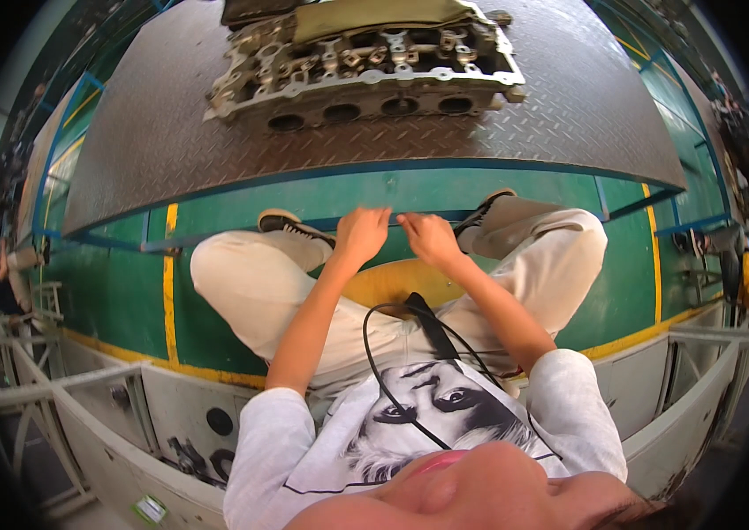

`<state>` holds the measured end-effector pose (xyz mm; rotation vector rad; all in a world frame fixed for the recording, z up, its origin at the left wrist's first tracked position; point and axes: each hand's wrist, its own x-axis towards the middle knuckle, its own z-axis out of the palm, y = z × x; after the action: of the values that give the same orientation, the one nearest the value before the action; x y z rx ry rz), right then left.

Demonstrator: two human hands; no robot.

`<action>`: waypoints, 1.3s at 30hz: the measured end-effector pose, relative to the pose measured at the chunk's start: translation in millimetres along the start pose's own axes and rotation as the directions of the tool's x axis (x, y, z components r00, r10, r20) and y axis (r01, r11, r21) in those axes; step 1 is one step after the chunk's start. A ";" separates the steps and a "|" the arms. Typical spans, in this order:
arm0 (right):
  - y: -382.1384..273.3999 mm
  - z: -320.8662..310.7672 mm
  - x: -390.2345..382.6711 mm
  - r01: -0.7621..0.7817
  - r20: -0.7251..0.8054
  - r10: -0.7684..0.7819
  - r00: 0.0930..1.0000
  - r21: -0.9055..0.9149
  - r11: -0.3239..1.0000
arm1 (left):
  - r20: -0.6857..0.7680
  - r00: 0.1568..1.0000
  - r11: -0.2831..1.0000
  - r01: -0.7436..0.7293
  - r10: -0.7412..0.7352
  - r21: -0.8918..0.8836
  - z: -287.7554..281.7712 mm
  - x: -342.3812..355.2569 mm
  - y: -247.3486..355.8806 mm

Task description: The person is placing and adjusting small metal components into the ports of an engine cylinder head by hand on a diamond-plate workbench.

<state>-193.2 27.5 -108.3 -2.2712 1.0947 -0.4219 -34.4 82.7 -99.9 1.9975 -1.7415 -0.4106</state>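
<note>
My left hand [364, 234] and my right hand [430, 237] are close together over my lap, just short of the table's front edge. Curled fingers on both sides nearly meet, and the fingertips are slightly blurred. Whether anything small is between them is hidden. Beyond my hands, an engine cylinder head [365, 88] rests on the table, its round ports facing me and its valve gear exposed on top. A folded olive cloth [374, 18] lies across its far side.
The table [162, 150] has a dark tread-plate top and a blue frame. I sit on a yellow seat [392, 281], knees apart below the table edge. A black cable [367, 340] loops over my lap. Metal frames [83, 380] stand behind me; other people [12, 274] sit far left and right.
</note>
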 end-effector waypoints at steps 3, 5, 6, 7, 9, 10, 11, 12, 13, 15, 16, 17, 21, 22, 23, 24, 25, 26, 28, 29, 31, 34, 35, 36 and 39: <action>13.2 -2.0 -11.2 0.084 -0.061 -0.087 0.994 -0.054 0.995 | -0.019 0.999 0.998 -0.031 0.030 -0.061 7.0 1.3 8.8; 10.9 -5.9 -13.3 0.184 -0.074 -0.187 0.980 -0.040 0.982 | -0.029 0.999 0.997 -0.045 0.043 -0.059 9.0 -2.8 3.6; 9.5 -7.3 -13.2 0.199 -0.075 -0.197 0.977 0.009 0.980 | -0.046 0.997 0.996 -0.066 0.063 -0.067 9.8 -5.5 3.1; 4.3 -14.7 -15.4 0.183 -0.055 -0.180 0.982 0.059 0.981 | 0.006 0.997 0.997 -0.075 0.075 -0.011 4.2 -6.7 5.2; -3.9 -27.5 -19.2 0.218 -0.098 -0.207 0.973 0.119 0.969 | 0.011 0.996 0.996 -0.083 0.083 -0.014 0.8 -8.0 11.6; -3.8 -30.1 -21.4 0.218 -0.149 -0.196 0.969 0.143 0.965 | 0.016 0.994 0.994 -0.105 0.105 -0.023 2.7 -8.7 12.7; -3.3 -32.8 -24.4 0.225 -0.196 -0.190 0.962 0.175 0.959 | 0.022 0.993 0.993 -0.115 0.116 -0.025 4.3 -9.9 14.2; -0.2 -37.3 -26.7 0.218 -0.238 -0.185 0.953 0.121 0.968 | 0.026 0.988 0.989 -0.148 0.149 -0.026 5.5 -10.9 18.2; -1.2 -42.7 -28.8 0.216 -0.254 -0.182 0.950 0.114 0.970 | -0.010 0.985 0.984 -0.173 0.173 -0.041 4.4 -15.0 22.4; -3.1 -51.8 -32.5 0.305 -0.499 -0.218 0.839 0.100 0.947 | -0.049 0.978 0.978 -0.204 0.202 -0.048 -0.9 -19.2 32.5; -5.6 -56.4 -34.0 0.306 -0.506 -0.216 0.835 0.101 0.947 | -0.036 0.987 0.987 -0.157 0.156 -0.021 -7.9 -23.6 39.0; -8.7 -61.4 -35.2 0.359 -0.562 -0.238 0.792 0.113 0.927 | -0.024 0.994 0.994 -0.108 0.108 0.007 -12.0 -27.0 44.6; -14.3 -65.6 -35.7 0.486 -0.660 -0.259 0.705 0.183 0.854 | -0.257 0.934 0.969 -0.239 0.249 0.068 -14.9 -29.9 60.9; -17.5 -67.2 -33.8 0.496 -0.657 -0.265 0.706 0.192 0.847 | -0.304 0.910 0.959 -0.281 0.281 0.046 -16.8 -29.8 61.2; -21.4 -69.2 -31.2 0.536 -0.659 -0.300 0.689 0.186 0.823 | -0.352 0.884 0.947 -0.320 0.309 0.027 -18.8 -29.3 60.9; -25.6 -66.7 -31.0 0.576 -0.657 -0.333 0.677 0.192 0.794 | -0.354 0.890 0.955 -0.293 0.288 0.040 -21.8 -31.7 59.7; -25.3 -66.0 -29.3 0.590 -0.646 -0.338 0.684 0.217 0.778 | -0.403 0.836 0.928 -0.352 0.371 0.123 -25.3 -31.2 59.7; -21.3 -68.8 -25.8 0.617 -0.618 -0.403 0.675 0.174 0.767 | -0.440 0.776 0.892 -0.398 0.451 0.213 -29.2 -29.1 60.3; -22.9 -67.5 -22.4 0.642 -0.576 -0.456 0.678 0.161 0.750 | -0.424 0.709 0.821 -0.537 0.563 0.193 -25.6 -21.2 53.0; -21.0 -64.3 -22.1 0.631 -0.563 -0.450 0.693 0.171 0.757 | -0.389 0.724 0.813 -0.565 0.569 0.138 -21.2 -18.0 50.6; -21.7 -63.8 -22.3 0.627 -0.608 -0.348 0.713 0.331 0.705 | -0.388 0.724 0.792 -0.610 0.570 0.026 -17.6 -14.0 51.8; -29.1 -67.2 -22.3 0.604 -0.545 -0.368 0.753 0.351 0.716 | -0.501 0.733 0.835 -0.549 0.461 -0.036 -22.6 -16.8 47.2; -32.3 -68.9 -24.8 0.571 -0.546 -0.338 0.766 0.339 0.747 | -0.517 0.723 0.830 -0.556 0.459 -0.042 -24.6 -17.3 47.2; -34.2 -67.7 -26.1 0.582 -0.527 -0.358 0.771 0.356 0.731 | -0.528 0.729 0.848 -0.529 0.435 -0.031 -25.7 -20.2 46.6; -36.2 -65.6 -26.8 0.493 -0.497 -0.279 0.822 0.374 0.785 | -0.555 0.713 0.843 -0.536 0.428 -0.039 -26.6 -22.8 47.1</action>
<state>-220.9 42.9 -35.4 -1.9674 0.5687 -1.2638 -64.5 104.3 -54.5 1.2618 -1.6851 0.1416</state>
